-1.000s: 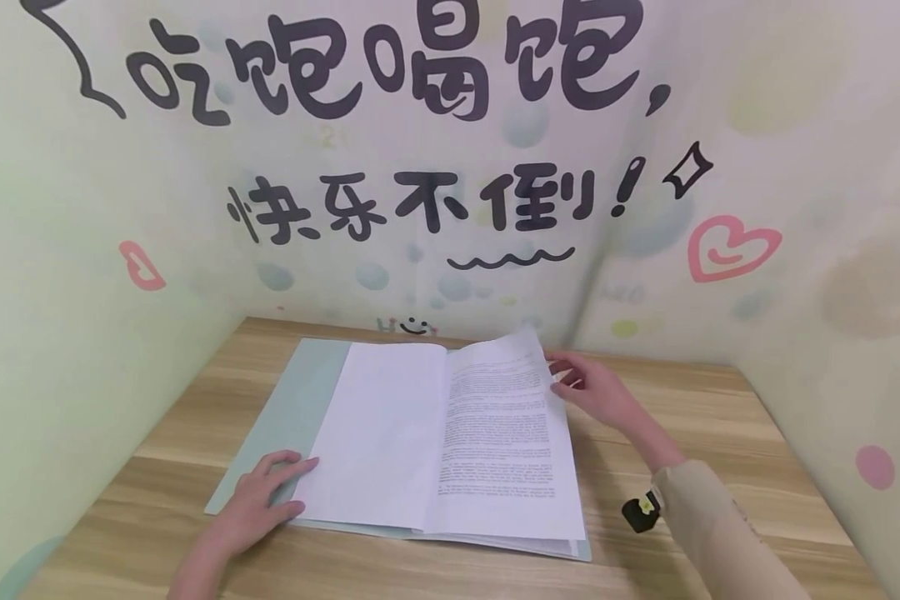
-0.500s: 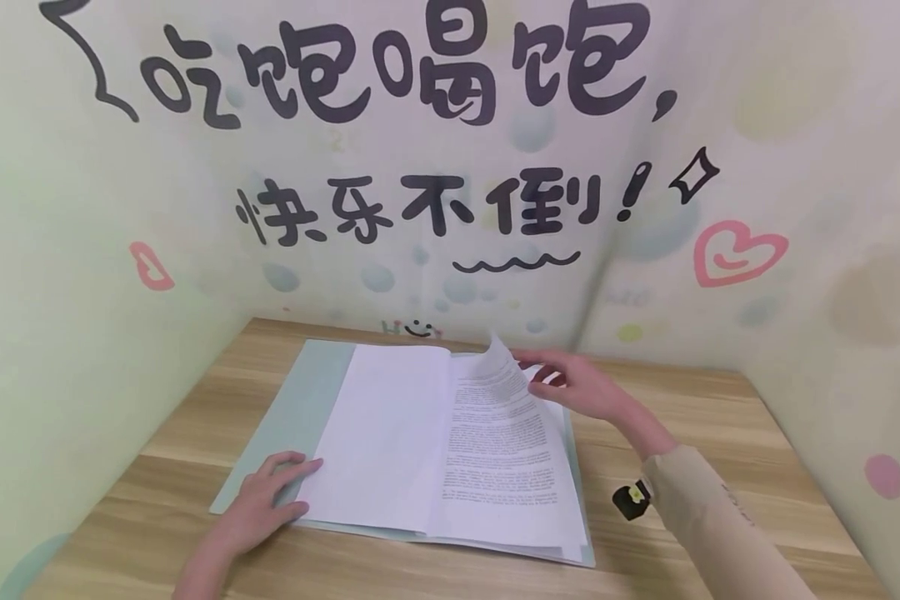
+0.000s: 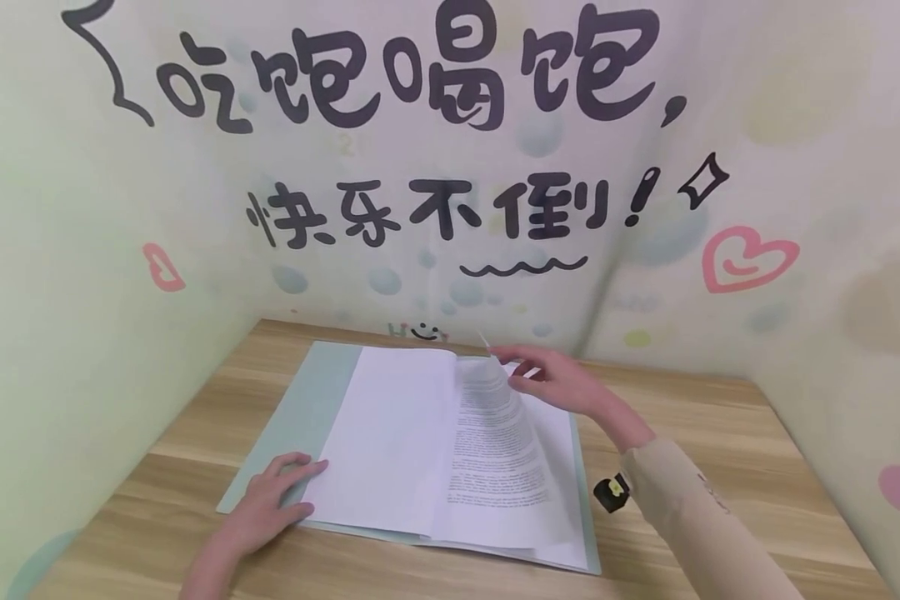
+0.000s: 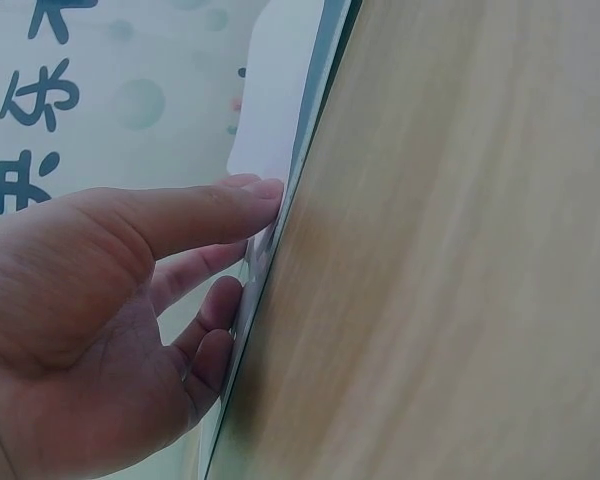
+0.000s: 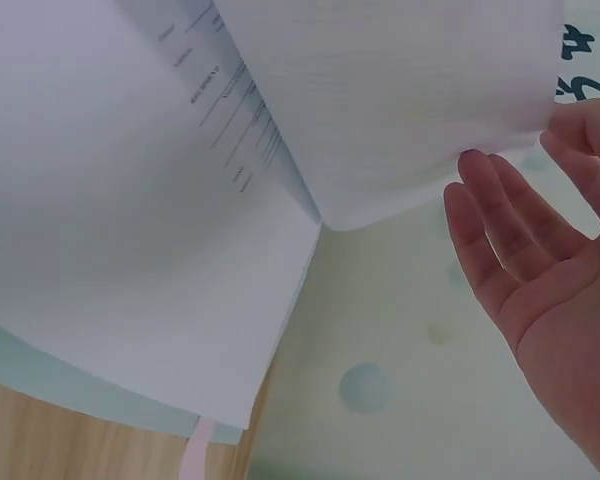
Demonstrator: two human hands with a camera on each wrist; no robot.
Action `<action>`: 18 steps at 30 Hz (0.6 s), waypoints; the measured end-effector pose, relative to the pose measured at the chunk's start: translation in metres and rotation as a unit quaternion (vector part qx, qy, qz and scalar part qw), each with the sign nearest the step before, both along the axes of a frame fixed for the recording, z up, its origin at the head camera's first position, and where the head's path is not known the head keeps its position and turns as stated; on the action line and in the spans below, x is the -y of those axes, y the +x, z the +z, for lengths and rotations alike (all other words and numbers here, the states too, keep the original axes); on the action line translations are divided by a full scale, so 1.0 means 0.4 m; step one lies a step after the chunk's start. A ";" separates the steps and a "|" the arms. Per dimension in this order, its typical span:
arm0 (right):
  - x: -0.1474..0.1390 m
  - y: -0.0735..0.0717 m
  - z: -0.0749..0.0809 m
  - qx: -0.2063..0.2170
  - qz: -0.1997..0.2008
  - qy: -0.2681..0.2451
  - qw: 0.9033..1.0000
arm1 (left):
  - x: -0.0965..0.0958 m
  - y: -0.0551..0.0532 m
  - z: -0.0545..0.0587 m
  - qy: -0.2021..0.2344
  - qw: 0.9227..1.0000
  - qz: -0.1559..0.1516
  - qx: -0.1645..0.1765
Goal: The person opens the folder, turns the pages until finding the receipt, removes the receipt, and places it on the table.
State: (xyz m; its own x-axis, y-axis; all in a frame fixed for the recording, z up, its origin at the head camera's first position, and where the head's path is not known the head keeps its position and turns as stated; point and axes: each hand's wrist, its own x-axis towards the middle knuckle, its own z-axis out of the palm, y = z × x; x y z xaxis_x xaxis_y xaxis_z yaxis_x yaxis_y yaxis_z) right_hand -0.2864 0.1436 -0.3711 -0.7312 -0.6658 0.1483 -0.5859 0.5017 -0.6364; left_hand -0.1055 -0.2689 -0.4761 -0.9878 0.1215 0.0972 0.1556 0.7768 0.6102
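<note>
A booklet with a pale blue-green cover [image 3: 292,429] lies spread on the wooden table. Its left page [image 3: 386,442] is blank white; on the right a printed page [image 3: 495,442] curls up and leftward, baring a white sheet [image 3: 566,467] beneath. At the curled page's upper edge, my right hand [image 3: 562,383] pinches it between thumb and fingers; the right wrist view shows this hand [image 5: 560,240] at the margin of the lifted page [image 5: 400,110]. My left hand [image 3: 266,504] rests, fingers spread, on the cover and the left page's lower edge, seen close by the left wrist camera [image 4: 110,290].
The wood-grain table [image 3: 682,408] extends around the booklet. Behind it stands a pale wall [image 3: 375,158] with dark lettering, and more walls close in both sides. A pink strip [image 5: 195,450] hangs by the booklet's edge in the right wrist view.
My right hand has moved left, drawing the printed page's upper corner toward the spine and curling it over. More of the sheet underneath shows. My left hand keeps its place on the booklet.
</note>
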 end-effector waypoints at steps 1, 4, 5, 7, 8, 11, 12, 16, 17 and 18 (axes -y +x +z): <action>0.006 -0.001 0.003 -0.005 0.001 0.001 1.000 | 0.000 0.001 -0.001 0.001 1.000 0.001 0.001; 0.019 -0.006 0.010 -0.024 0.003 0.003 1.000 | 0.001 0.001 -0.002 0.001 1.000 0.003 0.002; 0.022 -0.008 0.012 -0.031 0.005 0.004 1.000 | 0.001 0.001 -0.002 0.001 1.000 0.003 0.003; 0.030 -0.013 0.014 -0.044 0.007 0.005 0.999 | 0.001 0.001 -0.002 0.001 1.000 0.003 0.002; 0.034 -0.015 0.017 -0.049 0.008 0.005 0.999 | 0.001 0.002 -0.002 0.000 1.000 0.002 0.002; 0.050 -0.021 0.027 -0.056 0.012 -0.005 0.998 | 0.000 0.003 0.000 -0.002 1.000 0.002 -0.003; 0.057 -0.024 0.031 -0.055 0.014 -0.010 0.998 | 0.000 0.004 0.000 -0.002 1.000 0.002 -0.004; 0.088 -0.036 0.048 -0.055 0.021 -0.016 0.998 | 0.001 0.004 0.000 -0.002 1.000 0.002 -0.007; 0.097 -0.039 0.051 -0.054 0.022 -0.017 0.998 | 0.002 0.004 0.000 0.000 1.000 0.002 -0.006; 0.106 -0.043 0.054 -0.054 0.023 -0.019 0.998 | 0.002 0.004 0.000 0.001 1.000 0.002 -0.005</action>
